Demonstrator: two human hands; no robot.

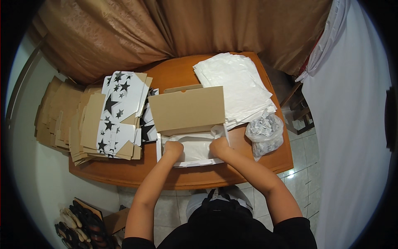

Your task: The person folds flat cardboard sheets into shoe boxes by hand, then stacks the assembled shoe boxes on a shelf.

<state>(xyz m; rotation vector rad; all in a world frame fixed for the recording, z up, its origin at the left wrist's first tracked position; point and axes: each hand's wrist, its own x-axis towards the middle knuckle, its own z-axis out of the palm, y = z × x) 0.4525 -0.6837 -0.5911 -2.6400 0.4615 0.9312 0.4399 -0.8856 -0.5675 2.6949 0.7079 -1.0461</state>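
- One wooden table (182,174) fills the middle of the frame, seen from above, with brown curtains (166,29) across the top.
- Left of centre I see a stack of flat cardboard blanks with black star print (116,112), piled within easy reach.
- Upper right of centre lies a stack of white tissue sheets (236,83), beside a clear bag of small white packets (265,133).
- At centre sits an open cardboard box (188,110), lid tipped back so the inside is reachable.
- Inside it lies white tissue paper (195,149), spread as a lining.
- My left hand (173,148) and right hand (219,146) press curled down on the paper at opposite sides, flattening it; I cannot tell if either pinches it.
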